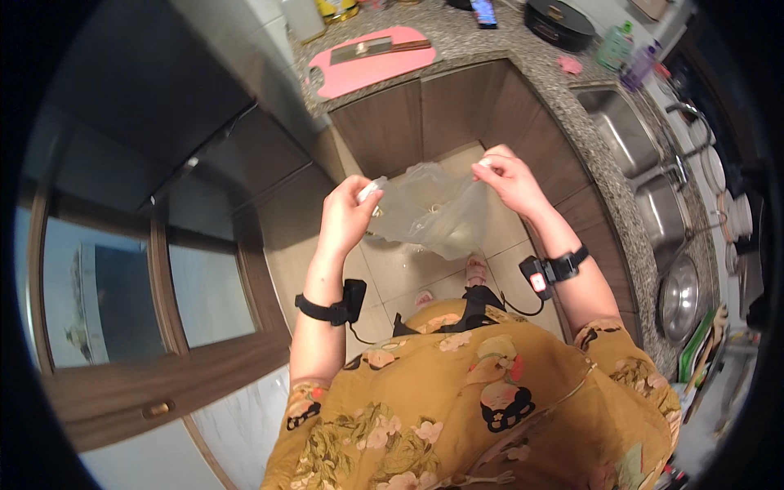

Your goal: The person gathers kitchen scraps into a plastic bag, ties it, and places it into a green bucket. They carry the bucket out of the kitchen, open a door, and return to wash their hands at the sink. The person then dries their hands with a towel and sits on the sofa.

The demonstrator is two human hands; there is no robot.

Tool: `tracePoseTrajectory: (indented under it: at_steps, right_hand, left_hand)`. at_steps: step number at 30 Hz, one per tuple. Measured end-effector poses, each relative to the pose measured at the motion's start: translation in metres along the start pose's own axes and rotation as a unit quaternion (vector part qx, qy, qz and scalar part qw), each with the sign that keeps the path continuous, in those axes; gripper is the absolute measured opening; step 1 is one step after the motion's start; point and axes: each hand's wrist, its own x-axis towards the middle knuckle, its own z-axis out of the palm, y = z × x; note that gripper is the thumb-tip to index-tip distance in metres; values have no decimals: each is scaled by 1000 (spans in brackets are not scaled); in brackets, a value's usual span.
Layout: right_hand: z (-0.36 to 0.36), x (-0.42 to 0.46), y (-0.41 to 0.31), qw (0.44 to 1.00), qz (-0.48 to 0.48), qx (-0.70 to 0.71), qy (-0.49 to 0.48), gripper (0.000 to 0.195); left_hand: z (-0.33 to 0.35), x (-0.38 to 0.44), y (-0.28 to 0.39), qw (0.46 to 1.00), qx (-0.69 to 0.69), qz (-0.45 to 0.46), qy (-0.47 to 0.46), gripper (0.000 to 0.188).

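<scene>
A translucent plastic bag (422, 211) hangs between my hands above the tiled floor. My left hand (350, 211) grips one bunched side of it, with crumpled white plastic showing between thumb and fingers. On the other side, my right hand (509, 177) pinches the bag's opposite edge near the fingertips. Small pale scraps seem to lie inside, though the film blurs what they are. Each of my forearms wears a black strap with a small device on it.
Ahead, a pink cutting board (370, 61) carries a cleaver (361, 50) on the granite counter (453, 40). To the right is a double steel sink (618, 128), with a metal bowl (680, 297) beyond it. A dark refrigerator (153, 79) and a wood-framed door (159, 294) stand left.
</scene>
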Motion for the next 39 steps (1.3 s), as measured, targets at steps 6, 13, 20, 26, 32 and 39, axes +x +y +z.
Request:
tracePoseTrajectory:
  at_steps: [6,13,20,26,32,39]
  right_hand:
    - [34,-17,-27,931,5,311,-191,73]
    - [116,-15,-36,978,-32,157,-131,33]
    - [100,-20,-49,915,141,165,-341,46]
    - [103,-22,-43,897,147,239,-342,44]
    - [105,-28,-47,877,144,319,-330,31]
    - [97,-49,-58,911,-113,-25,-397,9]
  left_hand:
    - [-16,-19,41,982,29,183,-23,11]
    - [3,-18,53,959,-59,257,-101,21]
    - [0,-42,-22,955,-175,37,-237,16]
    - [-15,-69,-26,992,-69,34,-96,6]
    - [-11,-101,-10,961,-2,272,44,21]
    - [64,-98,-78,978,-115,148,-88,18]
